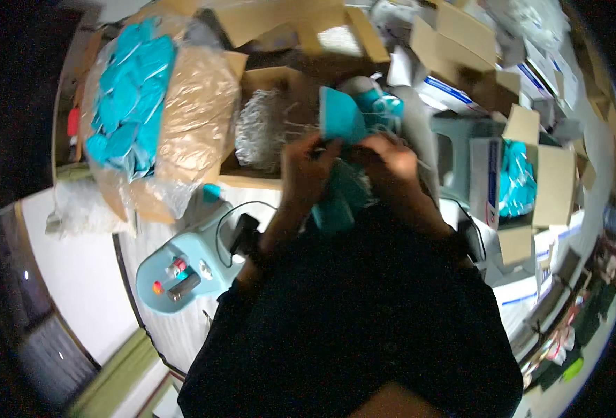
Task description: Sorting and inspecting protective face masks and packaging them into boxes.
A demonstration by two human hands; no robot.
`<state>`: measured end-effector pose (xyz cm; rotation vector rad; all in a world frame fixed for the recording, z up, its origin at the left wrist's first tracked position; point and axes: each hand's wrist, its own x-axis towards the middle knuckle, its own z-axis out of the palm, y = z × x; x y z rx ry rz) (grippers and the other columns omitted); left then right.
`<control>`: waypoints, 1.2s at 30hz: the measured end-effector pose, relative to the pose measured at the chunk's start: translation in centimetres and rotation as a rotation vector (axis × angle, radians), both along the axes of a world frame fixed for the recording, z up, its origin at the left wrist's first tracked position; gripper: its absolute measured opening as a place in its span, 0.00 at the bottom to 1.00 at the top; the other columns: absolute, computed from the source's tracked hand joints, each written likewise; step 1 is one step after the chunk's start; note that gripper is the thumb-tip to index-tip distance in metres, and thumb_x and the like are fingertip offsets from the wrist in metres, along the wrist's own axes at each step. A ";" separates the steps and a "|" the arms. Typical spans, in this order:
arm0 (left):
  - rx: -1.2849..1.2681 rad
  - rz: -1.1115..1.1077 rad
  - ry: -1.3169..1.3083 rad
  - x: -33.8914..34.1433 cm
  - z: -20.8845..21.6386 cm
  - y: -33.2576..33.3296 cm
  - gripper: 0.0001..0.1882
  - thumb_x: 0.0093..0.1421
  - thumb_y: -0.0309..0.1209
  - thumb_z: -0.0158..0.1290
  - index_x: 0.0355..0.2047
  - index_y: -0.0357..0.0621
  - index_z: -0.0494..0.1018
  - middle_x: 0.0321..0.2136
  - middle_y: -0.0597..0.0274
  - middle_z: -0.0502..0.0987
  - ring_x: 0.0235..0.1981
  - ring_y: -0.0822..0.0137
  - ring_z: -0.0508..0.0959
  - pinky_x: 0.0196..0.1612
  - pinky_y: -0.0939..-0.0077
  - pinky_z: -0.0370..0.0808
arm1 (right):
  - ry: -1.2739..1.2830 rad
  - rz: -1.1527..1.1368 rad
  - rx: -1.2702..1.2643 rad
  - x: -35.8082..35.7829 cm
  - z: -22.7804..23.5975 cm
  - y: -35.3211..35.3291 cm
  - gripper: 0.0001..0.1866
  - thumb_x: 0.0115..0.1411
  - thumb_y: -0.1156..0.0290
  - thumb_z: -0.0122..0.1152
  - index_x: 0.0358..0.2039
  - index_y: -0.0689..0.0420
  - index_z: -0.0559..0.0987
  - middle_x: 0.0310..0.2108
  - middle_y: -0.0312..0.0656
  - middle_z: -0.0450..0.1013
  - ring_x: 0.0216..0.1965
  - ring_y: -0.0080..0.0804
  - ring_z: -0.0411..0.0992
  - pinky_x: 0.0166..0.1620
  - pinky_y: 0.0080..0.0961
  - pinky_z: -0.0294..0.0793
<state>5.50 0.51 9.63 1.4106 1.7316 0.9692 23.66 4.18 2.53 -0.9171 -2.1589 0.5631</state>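
Note:
In front of my chest, my left hand (306, 167) and my right hand (393, 161) are close together, both with fingers closed on a teal piece (341, 115). Its smooth, rounded upper part sticks up between them; the kind of thing it is does not show. Another teal part (333, 205) hangs below my fingers, close to my dark top. Thin white strands run beside both hands. Just beyond my right hand lies a bundle of teal pieces (384, 106) with white cords. My fingertips are partly blurred and shadowed.
At the left, a large plastic-lined box (195, 104) holds a heap of teal pieces (132, 90). A wooden tray (252, 180) contains a white stringy bundle (257, 132). A pale blue stool (207, 244) carries small items. Right are a grey-green stool (451, 157) and a carton (555, 184) holding teal pieces.

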 end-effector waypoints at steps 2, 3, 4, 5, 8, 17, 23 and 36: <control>0.005 0.074 -0.098 0.4 -0.9 -0.3 0.07 0.57 0.28 0.54 0.32 0.37 0.77 0.25 0.57 0.78 0.27 0.70 0.76 0.31 0.76 0.71 | 0.101 0.038 -0.203 -0.4 3.1 -0.1 0.02 0.55 0.77 0.59 0.30 0.59 0.75 0.27 0.44 0.73 0.28 0.34 0.74 0.29 0.28 0.74; 0.011 0.101 -0.152 0.5 -1.0 -0.4 0.07 0.57 0.28 0.54 0.32 0.37 0.77 0.26 0.57 0.78 0.28 0.70 0.76 0.32 0.76 0.71 | 0.233 0.005 -0.387 -0.8 3.2 -0.5 0.02 0.56 0.76 0.58 0.30 0.60 0.75 0.26 0.45 0.73 0.28 0.36 0.74 0.30 0.30 0.74; -0.019 0.139 -0.128 0.5 -0.9 -0.4 0.06 0.56 0.27 0.54 0.32 0.37 0.77 0.26 0.57 0.78 0.28 0.71 0.76 0.32 0.76 0.71 | 0.036 0.025 -0.337 -0.2 3.7 -0.2 0.03 0.55 0.76 0.59 0.30 0.61 0.74 0.26 0.46 0.72 0.28 0.37 0.74 0.29 0.30 0.74; -0.046 0.152 -0.121 1.2 -0.1 -0.1 0.06 0.56 0.27 0.54 0.32 0.37 0.77 0.25 0.58 0.78 0.28 0.71 0.75 0.33 0.76 0.71 | 0.053 0.020 -0.410 0.3 2.9 -0.4 0.06 0.54 0.76 0.57 0.33 0.60 0.75 0.28 0.47 0.73 0.30 0.40 0.74 0.32 0.32 0.74; -0.041 0.292 -0.308 1.9 -1.3 0.0 0.05 0.57 0.27 0.53 0.30 0.38 0.77 0.24 0.62 0.77 0.27 0.71 0.74 0.33 0.75 0.71 | 0.072 0.029 -0.422 0.6 0.7 -1.1 0.14 0.50 0.74 0.56 0.40 0.57 0.76 0.33 0.50 0.74 0.34 0.47 0.75 0.36 0.36 0.74; 0.231 0.744 -0.594 -11.0 -2.9 1.5 0.06 0.61 0.29 0.50 0.35 0.42 0.73 0.29 0.64 0.75 0.27 0.71 0.71 0.33 0.75 0.70 | -0.013 0.260 -0.355 1.5 7.7 -3.9 0.02 0.52 0.81 0.59 0.27 0.61 0.75 0.24 0.44 0.72 0.22 0.36 0.73 0.24 0.28 0.73; 0.110 0.653 -0.753 -12.4 -2.2 1.1 0.11 0.60 0.36 0.48 0.35 0.41 0.72 0.29 0.67 0.72 0.30 0.72 0.71 0.35 0.76 0.70 | -0.101 0.116 -0.564 5.1 4.2 -1.7 0.04 0.53 0.78 0.61 0.31 0.57 0.77 0.31 0.41 0.76 0.32 0.32 0.76 0.32 0.25 0.76; -0.191 -0.069 -0.127 -1.8 -5.3 2.6 0.13 0.52 0.36 0.59 0.32 0.38 0.77 0.25 0.59 0.79 0.26 0.69 0.76 0.33 0.75 0.72 | -0.164 0.101 -0.320 -1.2 -5.5 10.9 0.05 0.54 0.73 0.61 0.32 0.58 0.78 0.27 0.37 0.75 0.29 0.32 0.73 0.33 0.26 0.71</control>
